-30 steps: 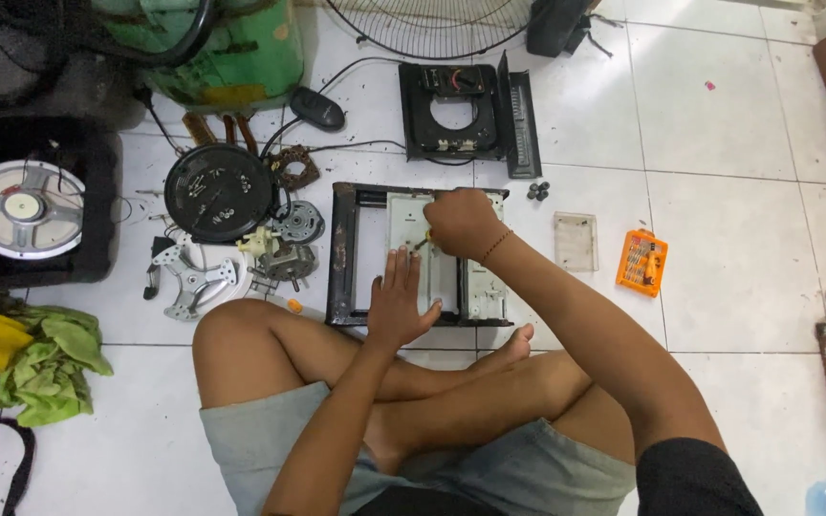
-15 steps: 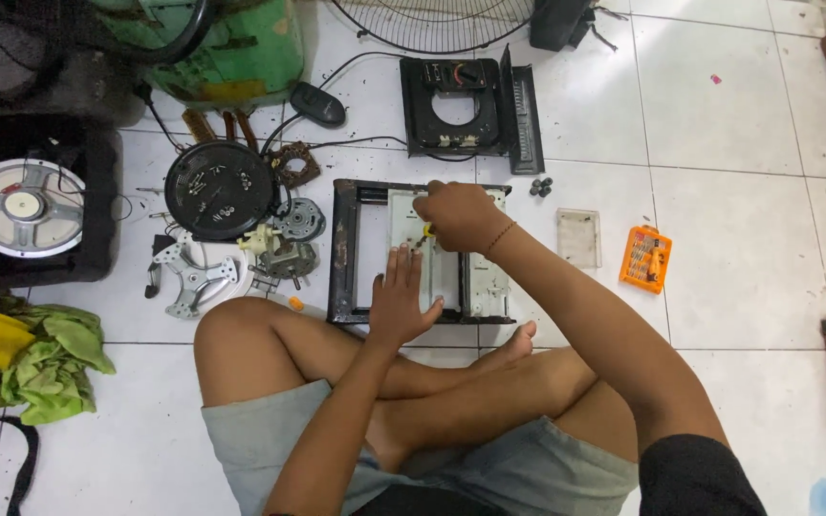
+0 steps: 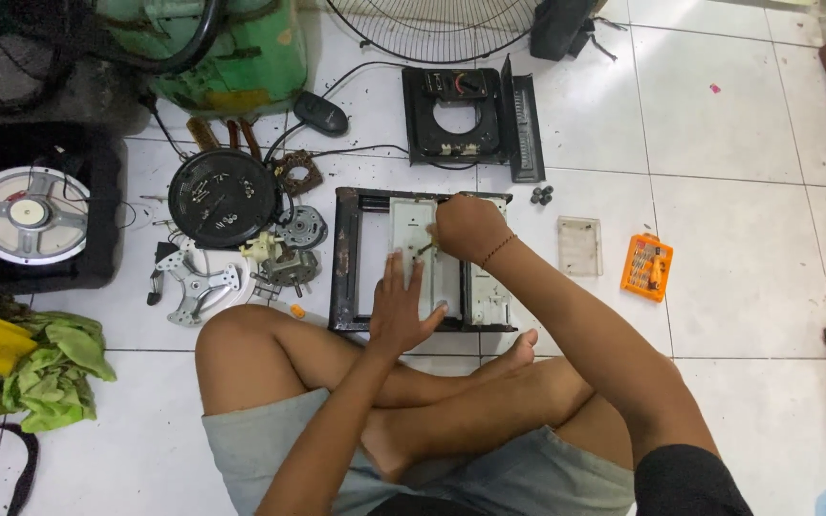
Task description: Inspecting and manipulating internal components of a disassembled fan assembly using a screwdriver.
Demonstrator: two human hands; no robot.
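Item: black rectangular frame (image 3: 344, 258) with pale metal plates inside, lying flat on the tiled floor (image 3: 719, 143) just beyond my crossed legs.

Left hand (image 3: 402, 311): fingers spread, palm pressed flat on the near plate, seemingly to keep the frame from sliding. It grasped nothing.

Right hand (image 3: 466, 227): clenched around a slim tool (image 3: 423, 250), probably a screwdriver, its tip pointing down at the plate just above my left fingertips. The frame lay close to me, so both arms reached it without leaning.

Condition of frame: dark, scuffed rim; inner plates off-white, with small holes and slots; the part under my right hand was hidden.

Right of my right hand: a clear plastic lid (image 3: 579, 245), then an orange bit case (image 3: 646, 267), near enough to reach. Two small dark knobs (image 3: 540, 195) lay just beyond.

Left of my left hand: a small motor (image 3: 284, 263), a silver bracket (image 3: 193, 285) and a round black housing (image 3: 222, 198), laid apart. Farther left, green rags (image 3: 54, 368).

Beyond both hands: a black control panel (image 3: 461, 115) and a wire fan guard (image 3: 432, 24).
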